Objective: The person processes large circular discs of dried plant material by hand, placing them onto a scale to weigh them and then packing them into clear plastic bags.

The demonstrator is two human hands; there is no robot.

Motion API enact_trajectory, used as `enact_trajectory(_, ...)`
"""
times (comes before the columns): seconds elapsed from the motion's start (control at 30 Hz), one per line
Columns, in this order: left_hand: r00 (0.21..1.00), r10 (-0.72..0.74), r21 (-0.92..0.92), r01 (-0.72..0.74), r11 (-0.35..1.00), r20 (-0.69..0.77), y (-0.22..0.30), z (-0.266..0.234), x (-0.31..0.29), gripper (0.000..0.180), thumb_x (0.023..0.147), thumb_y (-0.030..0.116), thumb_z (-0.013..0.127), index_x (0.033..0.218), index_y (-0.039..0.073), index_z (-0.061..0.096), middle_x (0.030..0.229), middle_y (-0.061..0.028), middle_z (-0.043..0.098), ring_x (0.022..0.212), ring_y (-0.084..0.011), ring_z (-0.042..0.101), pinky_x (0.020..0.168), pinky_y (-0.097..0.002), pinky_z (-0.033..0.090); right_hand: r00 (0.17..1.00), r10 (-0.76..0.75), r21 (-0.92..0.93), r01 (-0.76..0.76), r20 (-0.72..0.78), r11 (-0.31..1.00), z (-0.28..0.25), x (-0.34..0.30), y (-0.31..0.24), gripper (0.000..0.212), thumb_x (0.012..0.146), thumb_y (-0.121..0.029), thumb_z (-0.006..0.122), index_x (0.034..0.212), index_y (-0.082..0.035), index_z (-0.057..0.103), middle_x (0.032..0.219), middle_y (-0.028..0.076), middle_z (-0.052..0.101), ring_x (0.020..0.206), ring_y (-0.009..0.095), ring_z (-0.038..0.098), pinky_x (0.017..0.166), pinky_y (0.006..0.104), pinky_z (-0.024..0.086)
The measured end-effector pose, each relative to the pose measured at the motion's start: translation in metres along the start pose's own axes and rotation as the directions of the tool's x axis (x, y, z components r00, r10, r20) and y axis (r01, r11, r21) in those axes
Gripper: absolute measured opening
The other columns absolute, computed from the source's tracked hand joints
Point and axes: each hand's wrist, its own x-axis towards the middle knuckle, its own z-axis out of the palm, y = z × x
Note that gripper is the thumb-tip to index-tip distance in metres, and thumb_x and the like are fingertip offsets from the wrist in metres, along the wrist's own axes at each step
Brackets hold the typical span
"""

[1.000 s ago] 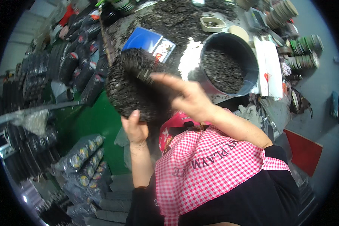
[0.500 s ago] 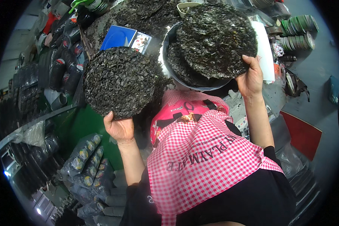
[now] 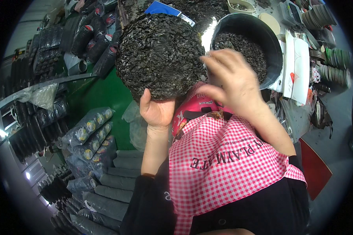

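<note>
My left hand holds a round, dark disc of dried seaweed by its near edge, thumb on top and fingers beneath. A second layer seems to peek out along the disc's lower left edge. My right hand, blurred by motion, hovers just right of the disc with fingers apart and nothing in them. Whether its fingertips touch the disc's edge is unclear. Beyond it stands a dark round tub with loose seaweed flakes in the bottom.
A blue flat box and a small cream tray lie on the flake-strewn table. Right of the tub are white sheets and stacks of green-edged discs. Bagged dark rolls are piled at left; a red board is at right.
The right hand has let go of its seaweed disc and moved left across the tub, whose loose flakes now show. The left hand's disc appears farther right and higher in view.
</note>
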Motion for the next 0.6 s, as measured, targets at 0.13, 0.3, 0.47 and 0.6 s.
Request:
enact_trajectory(0.13, 0.999, -0.037, 0.515, 0.019, 0.857, 0.025, -0.012, 0.017, -0.014, 0.108, 0.071, 0.072, 0.063, 0.149, 0.008, 0.023, 0.151, -0.0111, 0.031, 0.138, -0.029, 0.032, 0.114, -0.0453, 0.031, 0.99, -0.129, 0.163, 0.136, -0.053, 0.977, 0.03, 0.013, -0.035, 0.086, 0.061, -0.045, 0.08, 0.132, -0.008, 0.052, 0.135, 0.015, 0.051, 0.123, 0.035, 0.05, 0.098, 0.0417, 0.049)
enact_trajectory(0.3, 0.999, -0.023, 0.403, 0.034, 0.914, -0.033, -0.006, 0.003, -0.021, 0.107, 0.061, 0.06, 0.078, 0.142, 0.006, 0.034, 0.14, -0.0083, 0.044, 0.128, -0.0245, 0.046, 0.106, -0.0403, 0.043, 0.977, -0.205, 0.285, 0.214, -0.062, 0.934, 0.032, 0.013, -0.027, 0.075, 0.066, -0.045, 0.076, 0.129, -0.011, 0.056, 0.135, 0.017, 0.051, 0.121, 0.036, 0.052, 0.092, 0.0414, 0.052)
enact_trajectory(0.47, 0.983, 0.148, 0.563, -0.184, 0.806, 0.109, -0.012, -0.006, -0.013, 0.087, 0.08, 0.057, 0.067, 0.142, 0.005, 0.035, 0.138, -0.0075, 0.045, 0.126, -0.0229, 0.046, 0.107, -0.0389, 0.038, 0.984, -0.152, 0.464, 0.177, -0.091, 0.868, 0.021, 0.011, -0.029, 0.053, 0.078, -0.031, 0.073, 0.125, -0.013, 0.059, 0.132, 0.017, 0.054, 0.122, 0.037, 0.051, 0.1, 0.0435, 0.046)
enact_trajectory(0.6, 0.957, 0.22, 0.615, -0.291, 0.733, 0.19, -0.021, -0.011, -0.016, 0.073, 0.091, 0.051, 0.056, 0.143, 0.006, 0.032, 0.138, -0.0097, 0.044, 0.125, -0.0238, 0.046, 0.108, -0.0394, 0.038, 0.997, -0.069, 0.551, 0.083, -0.047, 0.83, 0.018, 0.01, -0.031, 0.051, 0.074, -0.014, 0.075, 0.123, -0.014, 0.063, 0.135, 0.016, 0.052, 0.125, 0.035, 0.051, 0.101, 0.0411, 0.046)
